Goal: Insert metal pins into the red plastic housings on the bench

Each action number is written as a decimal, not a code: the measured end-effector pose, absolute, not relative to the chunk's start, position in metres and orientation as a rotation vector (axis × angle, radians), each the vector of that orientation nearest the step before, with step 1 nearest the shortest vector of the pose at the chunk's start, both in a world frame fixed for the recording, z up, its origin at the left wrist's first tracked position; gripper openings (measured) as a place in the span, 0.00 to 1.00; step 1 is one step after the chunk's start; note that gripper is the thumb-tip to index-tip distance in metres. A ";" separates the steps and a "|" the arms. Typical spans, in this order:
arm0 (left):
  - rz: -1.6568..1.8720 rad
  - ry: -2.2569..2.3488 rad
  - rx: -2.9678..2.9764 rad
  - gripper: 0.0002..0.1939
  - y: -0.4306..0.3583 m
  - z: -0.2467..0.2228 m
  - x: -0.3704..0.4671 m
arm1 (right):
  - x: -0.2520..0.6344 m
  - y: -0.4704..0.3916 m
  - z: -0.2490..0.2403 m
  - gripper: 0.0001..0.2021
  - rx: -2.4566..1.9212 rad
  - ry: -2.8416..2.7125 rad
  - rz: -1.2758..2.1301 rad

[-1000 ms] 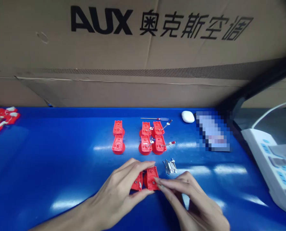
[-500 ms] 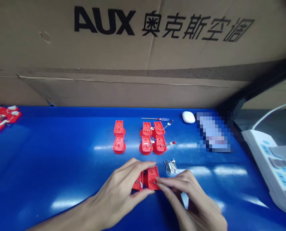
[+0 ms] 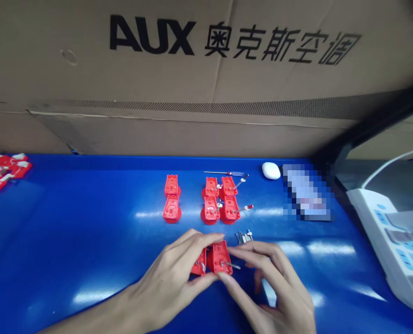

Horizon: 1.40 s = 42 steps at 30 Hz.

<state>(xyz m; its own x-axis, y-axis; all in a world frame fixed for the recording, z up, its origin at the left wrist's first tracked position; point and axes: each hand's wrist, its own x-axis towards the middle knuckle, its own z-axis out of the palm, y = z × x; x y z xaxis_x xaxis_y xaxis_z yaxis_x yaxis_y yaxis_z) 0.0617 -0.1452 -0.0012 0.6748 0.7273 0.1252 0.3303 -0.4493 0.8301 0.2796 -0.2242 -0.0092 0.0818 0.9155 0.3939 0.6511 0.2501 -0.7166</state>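
My left hand [image 3: 178,273] is closed round two red plastic parts side by side, thumb below and index finger above. The right one of the pair, an open red housing [image 3: 220,256], has a thin metal pin [image 3: 233,265] lying across its lower part and sticking out to the right. My right hand [image 3: 274,283] is beside this housing, its thumb at the lower edge and its fingertips near the upper right side. Whether it grips the housing is not clear. Small metal pins [image 3: 244,237] lie on the table just behind my right hand.
Several red housings [image 3: 172,208] stand in two groups farther back on the blue table [image 3: 88,222]. Behind them are a screwdriver [image 3: 236,174], a white case [image 3: 271,170] and a blurred flat object [image 3: 308,192]. A power strip [image 3: 390,241] is at right, red-white parts [image 3: 6,171] far left.
My right fingers have come off the middle of the right housing and spread to its edges. A metal pin now shows sticking out of it. My left hand has stayed nearly still.
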 end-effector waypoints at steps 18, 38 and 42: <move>0.573 0.851 2.040 0.33 -0.146 0.000 0.061 | 0.280 -0.221 -0.013 0.15 -1.322 -1.700 0.454; 0.601 0.889 2.056 0.31 -0.141 -0.001 0.060 | 0.287 -0.209 -0.020 0.10 -1.347 -1.764 0.520; 0.605 0.913 2.066 0.30 -0.136 -0.003 0.059 | 0.297 -0.197 -0.013 0.11 -1.247 -1.886 0.665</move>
<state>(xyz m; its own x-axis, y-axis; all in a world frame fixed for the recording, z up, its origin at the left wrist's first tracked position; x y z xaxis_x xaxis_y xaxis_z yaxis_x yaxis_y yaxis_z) 0.0590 -0.1365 -0.0026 0.6286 0.7704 0.1063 0.3981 -0.4361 0.8070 0.2965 -0.1972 -0.0132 -0.2290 0.9226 0.3104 0.5237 0.3856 -0.7596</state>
